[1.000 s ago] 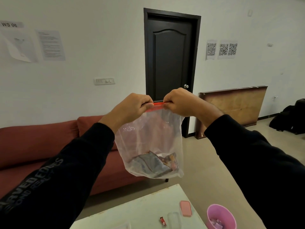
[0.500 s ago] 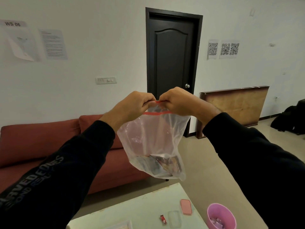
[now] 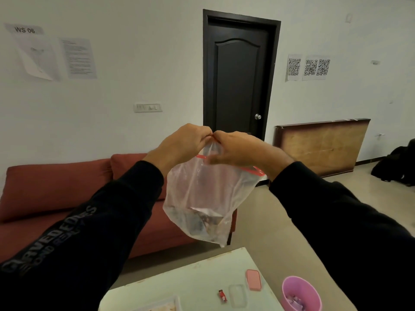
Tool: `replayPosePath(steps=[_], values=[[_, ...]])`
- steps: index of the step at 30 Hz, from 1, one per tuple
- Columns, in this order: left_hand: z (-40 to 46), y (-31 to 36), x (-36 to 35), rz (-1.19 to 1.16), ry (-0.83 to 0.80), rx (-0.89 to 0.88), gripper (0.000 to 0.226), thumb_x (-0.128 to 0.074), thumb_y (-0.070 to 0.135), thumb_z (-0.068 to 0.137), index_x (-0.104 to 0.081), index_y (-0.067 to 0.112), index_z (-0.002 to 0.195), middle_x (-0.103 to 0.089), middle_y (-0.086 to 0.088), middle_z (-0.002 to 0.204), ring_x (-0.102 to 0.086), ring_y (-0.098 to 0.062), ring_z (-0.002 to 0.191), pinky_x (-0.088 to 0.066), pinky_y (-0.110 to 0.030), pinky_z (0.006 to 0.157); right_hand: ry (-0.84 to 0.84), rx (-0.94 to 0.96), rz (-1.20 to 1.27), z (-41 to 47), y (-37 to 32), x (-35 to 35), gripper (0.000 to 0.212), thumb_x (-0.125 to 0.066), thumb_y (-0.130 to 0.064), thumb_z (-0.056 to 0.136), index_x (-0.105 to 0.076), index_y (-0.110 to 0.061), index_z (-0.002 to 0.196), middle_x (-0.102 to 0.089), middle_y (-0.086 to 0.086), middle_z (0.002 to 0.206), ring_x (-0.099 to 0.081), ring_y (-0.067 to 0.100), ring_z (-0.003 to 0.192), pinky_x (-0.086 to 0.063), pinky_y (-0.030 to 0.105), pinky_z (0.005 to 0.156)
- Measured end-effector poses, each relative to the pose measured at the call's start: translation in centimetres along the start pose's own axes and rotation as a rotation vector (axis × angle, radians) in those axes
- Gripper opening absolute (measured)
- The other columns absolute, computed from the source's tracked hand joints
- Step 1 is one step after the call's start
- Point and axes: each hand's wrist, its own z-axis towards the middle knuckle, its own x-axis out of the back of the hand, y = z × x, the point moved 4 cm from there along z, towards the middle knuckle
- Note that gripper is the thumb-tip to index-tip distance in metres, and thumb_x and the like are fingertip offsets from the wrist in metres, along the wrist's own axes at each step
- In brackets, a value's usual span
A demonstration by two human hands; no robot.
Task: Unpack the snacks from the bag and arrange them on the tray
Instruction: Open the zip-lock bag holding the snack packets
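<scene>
A clear plastic zip bag [image 3: 202,189] with a red seal strip hangs in front of me at chest height. My left hand [image 3: 182,143] and my right hand [image 3: 235,149] pinch its top edge, close together, one on each side of the mouth. Snack packets [image 3: 205,223] lie bunched in the bag's bottom. A corner of the tray [image 3: 166,305] shows at the bottom edge of the white table [image 3: 197,279], mostly cut off.
On the table lie a small red packet [image 3: 222,295], a clear case [image 3: 237,295] and a pink case [image 3: 253,279]. A pink bin [image 3: 301,292] stands right of the table. A red sofa [image 3: 56,191] stands behind, a dark door [image 3: 238,72] beyond.
The sealed red strip has been pulled apart and the bag's mouth now gapes. My hands have drawn closer together, and the bag has tilted, its snacks shifting.
</scene>
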Motion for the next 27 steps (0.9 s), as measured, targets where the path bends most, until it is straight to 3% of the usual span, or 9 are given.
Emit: replayPosePath(steps=[3,6,9,13,18,22,27], values=[[0.5,-0.1,-0.2,0.012,-0.006,0.02,0.03,-0.045,0.03,0.102,-0.067,0.011,0.107,-0.07,-0.007,0.099,-0.058,-0.013,0.079,-0.036,-0.012,0.068,0.15,-0.044,-0.038,0.4,-0.6,-1.0,0.039,-0.066,-0.05,0.086,-0.055,-0.022,0.11,-0.057,-0.009,0.083,-0.054,0.01,0.069,-0.047,0.03,0.066],[0.4,-0.3,-0.1,0.021,0.001,0.03,0.029,-0.046,0.031,0.101,-0.066,0.011,0.105,-0.069,-0.006,0.098,-0.057,-0.012,0.076,-0.032,-0.009,0.064,0.184,-0.132,0.065,0.8,-0.3,-1.2,0.018,-0.059,-0.032,0.094,-0.066,-0.017,0.097,-0.066,-0.001,0.084,-0.061,0.016,0.073,-0.056,0.035,0.075],[0.0,-0.4,0.1,0.026,0.016,0.029,0.029,-0.045,0.031,0.102,-0.067,0.011,0.104,-0.069,-0.006,0.096,-0.053,-0.009,0.07,-0.03,-0.008,0.062,0.207,-0.137,0.134,0.8,-0.7,-1.0,0.032,-0.048,-0.042,0.099,-0.067,-0.017,0.092,-0.065,-0.001,0.079,-0.061,0.015,0.07,-0.052,0.031,0.068],[-0.7,-0.4,0.6,0.007,-0.005,0.009,0.029,-0.046,0.031,0.101,-0.067,0.011,0.104,-0.066,0.0,0.088,-0.052,-0.008,0.065,-0.032,-0.009,0.061,0.2,-0.015,0.071,0.5,-1.0,-0.5,0.034,-0.041,-0.04,0.102,-0.064,-0.019,0.089,-0.06,-0.007,0.075,-0.059,0.013,0.069,-0.042,0.025,0.059],[-2.2,-1.2,0.5,-0.049,0.013,-0.018,0.027,-0.048,0.031,0.1,-0.064,0.011,0.094,-0.049,0.014,0.063,-0.046,-0.006,0.054,-0.03,-0.011,0.054,0.095,0.009,0.124,0.8,-1.2,-0.1,0.033,-0.044,-0.035,0.102,-0.067,-0.018,0.086,-0.062,-0.004,0.076,-0.059,0.014,0.069,-0.049,0.03,0.064],[-2.7,-2.4,-0.1,-0.076,-0.031,0.01,0.026,-0.047,0.03,0.101,-0.061,0.011,0.091,-0.056,0.004,0.066,-0.05,-0.013,0.058,-0.039,-0.025,0.058,0.063,-0.016,0.126,0.7,-0.6,-0.1,0.03,-0.047,-0.031,0.1,-0.061,-0.024,0.074,-0.062,-0.004,0.075,-0.058,0.013,0.068,-0.048,0.03,0.064],[-3.9,-4.8,-0.2,-0.108,-0.028,0.047,0.019,-0.049,0.031,0.1,-0.058,0.022,0.086,-0.055,0.014,0.067,-0.052,-0.005,0.06,-0.035,-0.019,0.059,0.022,-0.066,0.208,0.7,1.3,0.0,0.03,-0.048,-0.03,0.1,-0.063,-0.026,0.074,-0.063,-0.008,0.076,-0.061,0.012,0.072,-0.052,0.031,0.072]])
